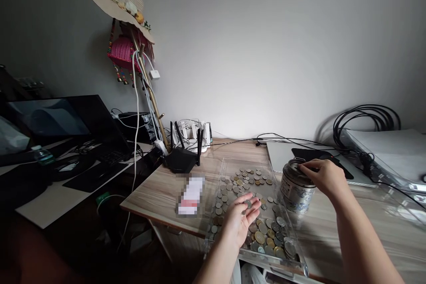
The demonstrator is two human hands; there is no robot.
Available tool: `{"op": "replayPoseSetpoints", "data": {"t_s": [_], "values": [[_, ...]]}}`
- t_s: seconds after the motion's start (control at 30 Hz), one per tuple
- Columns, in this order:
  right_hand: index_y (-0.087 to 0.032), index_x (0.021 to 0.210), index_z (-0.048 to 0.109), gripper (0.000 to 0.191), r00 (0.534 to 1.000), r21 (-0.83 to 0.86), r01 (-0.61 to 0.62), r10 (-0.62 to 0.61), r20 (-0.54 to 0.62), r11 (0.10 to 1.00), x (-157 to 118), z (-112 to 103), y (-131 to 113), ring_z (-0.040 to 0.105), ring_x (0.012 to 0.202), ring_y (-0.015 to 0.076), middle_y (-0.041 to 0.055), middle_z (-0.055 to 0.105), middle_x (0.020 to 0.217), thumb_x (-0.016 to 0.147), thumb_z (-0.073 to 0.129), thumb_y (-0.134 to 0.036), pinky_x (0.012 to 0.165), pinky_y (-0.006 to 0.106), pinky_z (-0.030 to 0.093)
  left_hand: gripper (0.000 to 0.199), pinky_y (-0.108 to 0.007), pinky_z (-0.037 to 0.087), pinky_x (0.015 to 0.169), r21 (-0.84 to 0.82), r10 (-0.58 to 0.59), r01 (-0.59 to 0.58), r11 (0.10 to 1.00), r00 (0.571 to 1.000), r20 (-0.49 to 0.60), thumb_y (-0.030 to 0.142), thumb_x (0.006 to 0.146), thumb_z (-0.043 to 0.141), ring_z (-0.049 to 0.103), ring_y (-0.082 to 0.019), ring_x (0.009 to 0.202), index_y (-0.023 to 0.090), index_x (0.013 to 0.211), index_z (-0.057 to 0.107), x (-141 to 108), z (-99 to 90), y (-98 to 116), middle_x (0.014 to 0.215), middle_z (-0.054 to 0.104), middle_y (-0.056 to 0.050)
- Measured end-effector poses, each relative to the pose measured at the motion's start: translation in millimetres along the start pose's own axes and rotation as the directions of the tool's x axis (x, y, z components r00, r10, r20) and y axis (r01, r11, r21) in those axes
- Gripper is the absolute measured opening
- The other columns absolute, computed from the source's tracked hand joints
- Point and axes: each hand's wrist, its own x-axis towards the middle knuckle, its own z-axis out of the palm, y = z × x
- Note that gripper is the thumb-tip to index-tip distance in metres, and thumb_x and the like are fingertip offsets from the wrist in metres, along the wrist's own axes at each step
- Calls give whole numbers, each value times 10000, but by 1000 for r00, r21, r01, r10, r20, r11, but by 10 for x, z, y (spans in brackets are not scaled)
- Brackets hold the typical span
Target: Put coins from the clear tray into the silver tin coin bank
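My left hand [238,222] is held palm up over a clear plastic tray [229,164], with a few coins [248,204] lying on its half-curled fingers. Many loose silver and brass-coloured coins [260,237] are spread over the tray's floor, most densely near its front. Right of the tray stands a round metal tin [297,195] with a blue-and-white pattern and a dark top. My right hand [328,177] is at the top of this tin, thumb and fingers pinched together over the lid. Whatever is between those fingertips is too small to make out.
A black router [183,159] with upright antennas stands at the back left, behind a blurred paper slip [192,195]. At the right lie a silver laptop [278,155], a black mouse pad [342,171] and coiled black cable [366,117]. A white cord [136,120] hangs past the desk's left edge.
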Motion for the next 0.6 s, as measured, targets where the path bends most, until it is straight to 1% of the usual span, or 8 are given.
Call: {"op": "replayPoseSetpoints", "data": {"t_s": [0.1,0.17,0.2,0.27,0.3,0.4,0.5,0.6], "values": [[-237,839,676,326,961,-19,90,-92,-259,996,-72,-26,-143,534,798,260,61,641,840,719,490,-476,671,395,366,323,-348,416,865,-40,-11,10,999,1000,-18,117,724,454,584,-238,952,55,1035,517,11,-4,-4,1020,591,-189],[-204,917,649,312,924,76,185,-147,-354,980,-149,-15,-314,529,793,228,80,622,841,758,479,-412,706,373,377,328,-342,423,847,-68,-24,21,997,998,-54,176,749,469,585,-235,948,69,1057,497,18,-1,-4,1009,594,-181],[-194,929,640,292,928,146,251,-195,-319,957,-194,7,-416,532,769,204,81,615,832,776,470,-375,699,343,390,332,-339,427,836,-76,-35,29,997,997,-73,205,759,475,587,-232,945,80,1066,488,22,3,-4,998,597,-172],[-199,941,632,261,931,281,365,-349,-106,888,-294,88,-630,540,734,170,73,605,838,789,465,-328,664,289,408,335,-339,434,815,-87,-56,47,995,994,-94,260,776,474,594,-224,925,103,1072,476,29,14,-6,965,605,-150],[-207,950,630,253,903,330,397,-429,27,856,-347,143,-732,544,732,162,67,602,850,782,477,-318,650,272,411,330,-342,437,808,-94,-61,52,994,994,-95,283,783,468,601,-216,899,112,1066,476,33,19,-8,941,608,-134],[-236,944,634,234,739,421,436,-584,337,795,-499,321,-972,551,702,142,39,597,830,742,525,-280,611,234,402,293,-334,443,796,-129,-33,27,991,998,-45,317,802,438,608,-163,785,124,1014,502,43,25,-19,877,608,-86],[-247,898,635,214,652,470,432,-626,427,770,-606,455,-1084,545,665,118,12,593,777,722,524,-197,591,205,385,225,-287,451,757,-157,3,-6,988,1000,-21,294,806,436,576,-109,683,122,913,535,51,16,-33,825,600,-58],[-220,819,627,194,687,449,406,-589,424,796,-629,509,-1098,538,648,110,7,598,765,692,514,-126,571,195,376,191,-298,452,749,-150,-3,0,989,1000,-22,292,799,448,572,-118,684,128,838,539,52,6,-41,776,595,-52]]}}
